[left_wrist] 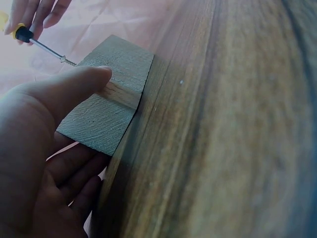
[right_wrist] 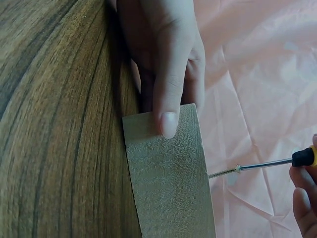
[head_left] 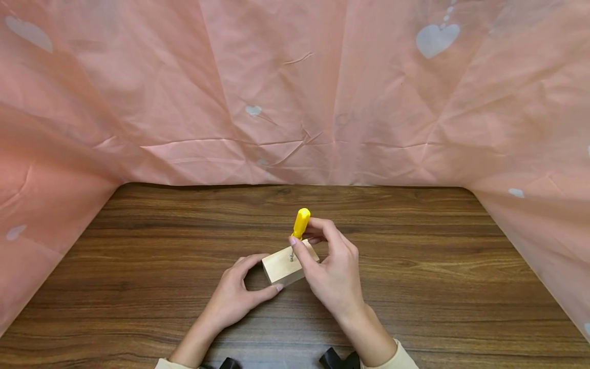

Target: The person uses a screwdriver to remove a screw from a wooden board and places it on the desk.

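A pale wooden block lies on the table, and my left hand grips its left end between thumb and fingers. From the block's top face stands a screw, its tip at the wood and most of its thread showing. The tip of a screwdriver with a yellow handle, black collar and metal shaft meets the screw head. My right hand pinches that screwdriver low on its handle, above the block. In the left wrist view my left thumb presses the block's near side.
The dark wood-grain table surrounds the block. A pink cloth with pale hearts hangs behind and at both sides. Black objects show at the near edge between the forearms.
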Tool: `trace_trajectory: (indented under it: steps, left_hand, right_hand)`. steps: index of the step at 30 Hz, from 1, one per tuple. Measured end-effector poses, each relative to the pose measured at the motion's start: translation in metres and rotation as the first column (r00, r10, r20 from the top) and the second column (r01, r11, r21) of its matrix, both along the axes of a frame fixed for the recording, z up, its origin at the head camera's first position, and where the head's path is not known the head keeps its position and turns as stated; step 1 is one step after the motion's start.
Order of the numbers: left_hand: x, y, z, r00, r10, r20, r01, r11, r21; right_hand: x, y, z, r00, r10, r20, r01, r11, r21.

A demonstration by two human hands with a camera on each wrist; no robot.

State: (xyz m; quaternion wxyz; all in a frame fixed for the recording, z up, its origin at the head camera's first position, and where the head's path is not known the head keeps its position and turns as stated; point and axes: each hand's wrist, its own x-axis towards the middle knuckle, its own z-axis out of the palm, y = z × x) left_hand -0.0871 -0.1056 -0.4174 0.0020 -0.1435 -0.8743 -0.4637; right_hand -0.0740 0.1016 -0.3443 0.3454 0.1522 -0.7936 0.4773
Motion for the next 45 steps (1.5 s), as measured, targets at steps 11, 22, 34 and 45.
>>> trace_trajectory:
  steps: [11, 22, 34, 45]
  left_hand:
    - [-0.0002, 0.0006, 0.0006, 1.000, 0.001, 0.008, -0.001, 1.000, 0.002]
    - [-0.0021, 0.0018, 0.0018, 1.000, -0.002, 0.013, 0.002, 1.000, 0.011]
    - [-0.0018, 0.0009, 0.0014, 1.000, -0.008, -0.008, 0.008, 1.000, 0.004]
    - [-0.0011, -0.0001, -0.0004, 1.000, -0.007, -0.015, 0.007, 1.000, 0.007]
  right_hand:
    - [0.0006, 0.0003, 0.0005, 1.000, 0.006, 0.012, -0.006, 1.000, 0.009]
    - [-0.0011, 0.0028, 0.0024, 1.000, 0.011, 0.009, -0.011, 1.000, -0.005]
    - [0.0003, 0.0020, 0.0022, 1.000, 0.021, 0.021, -0.021, 1.000, 0.005]
    - [0.0015, 0.0018, 0.0031, 0.996, 0.032, 0.079, -0.030, 0.999, -0.026]
